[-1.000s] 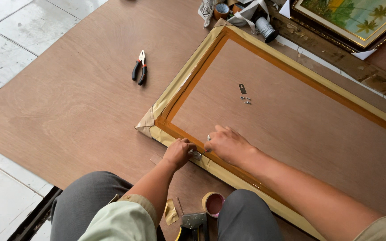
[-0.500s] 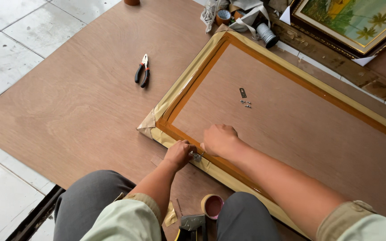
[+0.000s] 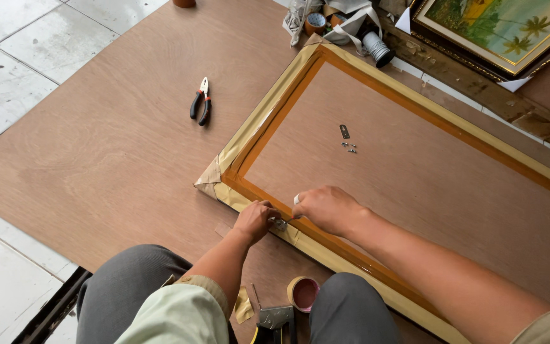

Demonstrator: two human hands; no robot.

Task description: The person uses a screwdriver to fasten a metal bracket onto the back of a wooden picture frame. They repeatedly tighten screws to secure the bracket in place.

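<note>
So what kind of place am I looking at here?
Probably a picture-framing workshop, set up on the floor. A large gold-edged wooden frame lies face down on a brown plywood sheet, a framed landscape painting sits beyond it, and red-and-black-handled pliers lie nearby.

Pliers (image 3: pixel 201 100), tape roll (image 3: pixel 303 293), framed painting (image 3: pixel 498 28).

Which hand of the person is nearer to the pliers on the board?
Left. The left hand rests on the near edge of the frame, below and right of the pliers. The right hand is further right on the same edge, further from them.
</note>
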